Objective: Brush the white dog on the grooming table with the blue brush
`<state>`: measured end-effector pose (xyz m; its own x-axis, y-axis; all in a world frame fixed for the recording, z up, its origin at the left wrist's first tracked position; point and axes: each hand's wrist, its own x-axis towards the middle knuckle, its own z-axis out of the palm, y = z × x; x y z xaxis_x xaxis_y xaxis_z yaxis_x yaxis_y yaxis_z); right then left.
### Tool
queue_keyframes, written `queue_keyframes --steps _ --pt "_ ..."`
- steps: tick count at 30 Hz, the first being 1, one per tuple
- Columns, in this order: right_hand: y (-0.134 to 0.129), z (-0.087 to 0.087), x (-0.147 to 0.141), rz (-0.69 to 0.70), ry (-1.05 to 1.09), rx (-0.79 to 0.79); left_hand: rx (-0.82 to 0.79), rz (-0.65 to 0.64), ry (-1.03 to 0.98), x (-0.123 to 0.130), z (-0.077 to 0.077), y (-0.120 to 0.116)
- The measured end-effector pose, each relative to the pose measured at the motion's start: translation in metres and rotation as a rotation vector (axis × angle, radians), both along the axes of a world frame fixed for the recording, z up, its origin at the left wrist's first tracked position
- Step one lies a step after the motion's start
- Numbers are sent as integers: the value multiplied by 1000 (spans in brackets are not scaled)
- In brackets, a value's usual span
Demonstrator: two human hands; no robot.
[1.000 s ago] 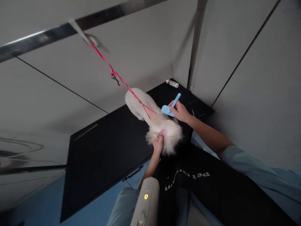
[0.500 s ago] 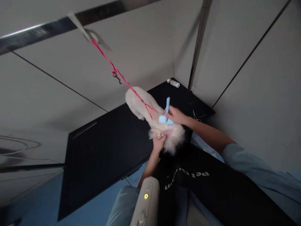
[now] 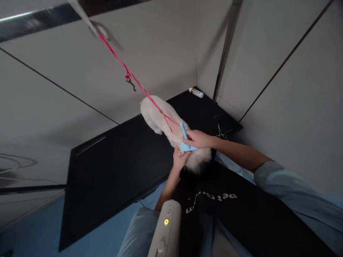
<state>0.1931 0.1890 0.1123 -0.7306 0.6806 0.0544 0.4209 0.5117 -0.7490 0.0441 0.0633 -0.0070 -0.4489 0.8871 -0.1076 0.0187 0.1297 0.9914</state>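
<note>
The right hand (image 3: 198, 138) held a blue brush (image 3: 184, 146), its fingers closed around it, with the handle pointing up and the flat end over the head of a white dog (image 3: 175, 137). The left hand (image 3: 180, 157) was closed on the dog's head right beside the brush; which part it gripped could not be seen, since the brush covered the spot. The dog was on a black bench (image 3: 120, 171), its head toward the person and its rump toward the wall (image 3: 160, 53). A pink leash (image 3: 144, 93) ran taut from near a metal bar (image 3: 40, 23) down to the dog's neck, a small hook (image 3: 130, 83) dangling from it. A white bottle (image 3: 196, 92) lay on its side at the bench's far corner. Beyond the right forearm lay a metal tool with finger loops (image 3: 220, 135). The person wore a black apron (image 3: 241, 214) with white lettering.
</note>
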Motion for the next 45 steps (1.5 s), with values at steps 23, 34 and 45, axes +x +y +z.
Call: queue_keyframes --steps 23,34,45 --pt "-19 34 -18 41 -245 310 -14 196 89 26 -11 -3" --pt "-17 40 -32 166 -347 319 21 187 20 19 -13 -4" --pt "-17 43 -36 46 -348 361 13 181 10 9 -11 -9"
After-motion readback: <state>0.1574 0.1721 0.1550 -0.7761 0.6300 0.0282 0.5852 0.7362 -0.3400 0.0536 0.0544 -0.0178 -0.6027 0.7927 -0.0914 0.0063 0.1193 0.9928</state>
